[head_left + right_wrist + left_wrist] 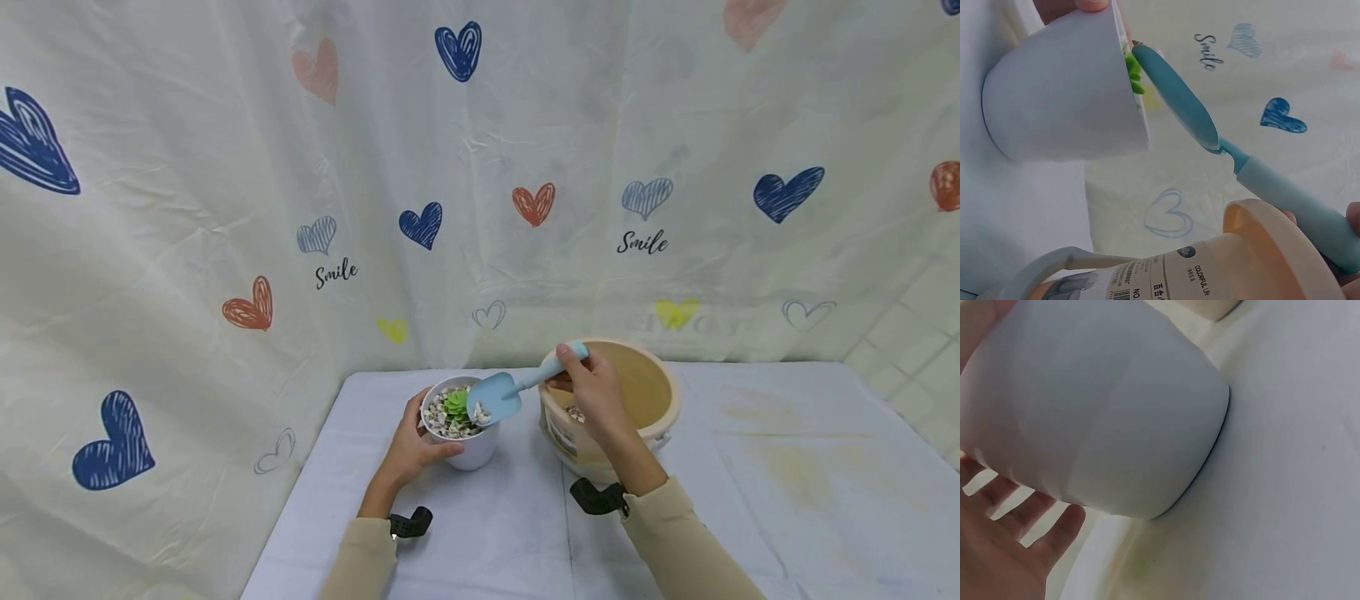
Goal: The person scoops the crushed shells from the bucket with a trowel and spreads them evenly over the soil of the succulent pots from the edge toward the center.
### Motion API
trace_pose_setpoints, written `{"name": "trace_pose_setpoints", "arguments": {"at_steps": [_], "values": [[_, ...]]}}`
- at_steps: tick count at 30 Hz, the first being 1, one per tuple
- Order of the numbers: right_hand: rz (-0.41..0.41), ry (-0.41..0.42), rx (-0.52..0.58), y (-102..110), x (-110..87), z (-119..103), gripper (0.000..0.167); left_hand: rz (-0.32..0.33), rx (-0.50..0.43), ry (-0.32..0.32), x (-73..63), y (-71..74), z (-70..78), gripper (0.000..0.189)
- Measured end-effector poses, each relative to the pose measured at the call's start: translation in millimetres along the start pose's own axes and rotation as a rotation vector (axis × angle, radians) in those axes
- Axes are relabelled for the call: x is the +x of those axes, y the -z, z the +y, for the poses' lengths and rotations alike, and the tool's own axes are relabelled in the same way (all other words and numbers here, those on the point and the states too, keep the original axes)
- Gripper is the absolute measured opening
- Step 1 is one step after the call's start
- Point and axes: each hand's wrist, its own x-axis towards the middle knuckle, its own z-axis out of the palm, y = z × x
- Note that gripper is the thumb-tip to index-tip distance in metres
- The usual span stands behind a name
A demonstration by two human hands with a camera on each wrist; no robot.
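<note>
A white plant pot (474, 452) stands on the table, holding a small green succulent (455, 403) among pale pebbles (448, 423). Round the pot's left side my left hand (414, 448) curls, thumb at the front and fingers at the far side; the left wrist view shows them against the pot's wall (1104, 406). My right hand (596, 396) grips the handle of a light blue trowel (498, 397). The trowel's blade is over the pot's right rim, beside the succulent, with a few pebbles on it. In the right wrist view the trowel (1179, 100) slants towards the pot (1066, 87).
Just right of the pot stands a cream bucket (656, 383) with some pebbles inside; its label (1154, 275) and handle (1054, 262) show in the right wrist view. A white cloth (750, 467) covers the table. A heart-patterned curtain (525, 125) hangs behind.
</note>
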Motion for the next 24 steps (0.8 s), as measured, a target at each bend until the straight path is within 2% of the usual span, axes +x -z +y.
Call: {"name": "trace_pose_setpoints", "arguments": {"at_steps": [7, 13, 18, 24], "values": [[0.011, -0.008, -0.003, 1, -0.6, -1, 0.045, -0.01, -0.022, -0.041, 0.9, 8.0, -2.9, 0.101], [0.009, 0.004, -0.018, 1, 0.2, 1, 0.045, -0.039, -0.049, -0.042, 1.1, 11.5, -3.9, 0.102], [0.009, 0.016, -0.029, 0, -0.2, 2, 0.045, -0.052, -0.067, -0.033, 0.2, 7.0, -1.2, 0.109], [0.006, 0.027, -0.042, 1, -0.3, 3, 0.046, -0.014, -0.042, -0.013, 0.8, -3.9, -0.7, 0.116]]}}
